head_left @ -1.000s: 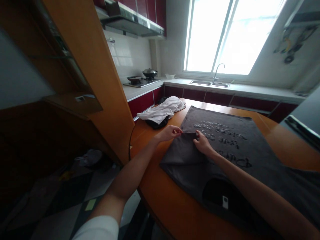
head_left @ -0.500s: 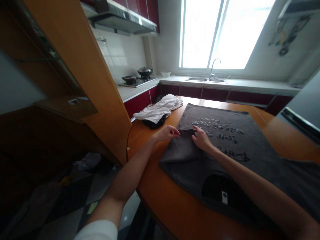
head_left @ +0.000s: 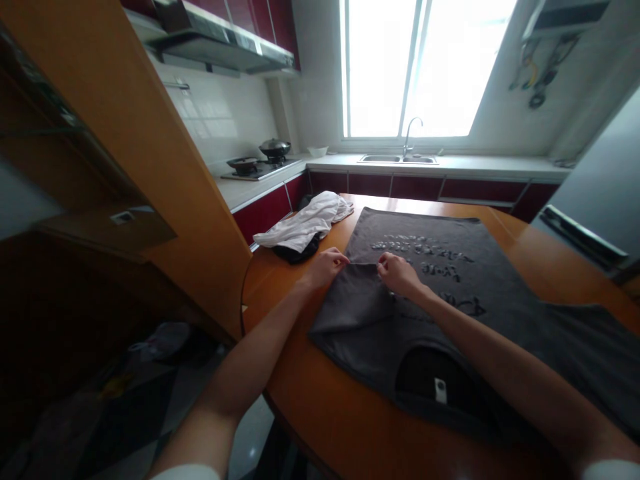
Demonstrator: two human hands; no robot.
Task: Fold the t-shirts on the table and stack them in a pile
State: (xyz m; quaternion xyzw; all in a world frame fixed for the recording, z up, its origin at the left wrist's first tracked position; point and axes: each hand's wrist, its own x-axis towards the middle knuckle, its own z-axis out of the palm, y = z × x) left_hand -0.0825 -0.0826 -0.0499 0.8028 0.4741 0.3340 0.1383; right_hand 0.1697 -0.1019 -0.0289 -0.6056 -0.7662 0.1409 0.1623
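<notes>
Left grip, the person's bare left hand (head_left: 327,265), has thumb and fingertips gathered on one end of a short edge of the dark grey fabric T-shirt with glossy dark lettering (head_left: 495,280). Right grip, the bare right hand (head_left: 399,274), pinches the other end of that edge, which looks like a sleeve hem; how many layers are caught cannot be told. The T-shirt lies spread on the glossy orange-brown wooden desk (head_left: 310,393), its rounded dark neckline (head_left: 420,373) and small pale label (head_left: 440,391) towards the person, the right forearm crossing above it. Beyond the left hand, apart from the T-shirt, lies a crumpled white cloth garment (head_left: 305,223).

As a judgement, the T-shirt should be light, limp and hardly fragile, sagging and creasing wherever unsupported, with the lettering perhaps a little stiffer. Hems and seams look the surest holds, pinched at two separated points; the smooth wood may let the fabric slide.
</notes>
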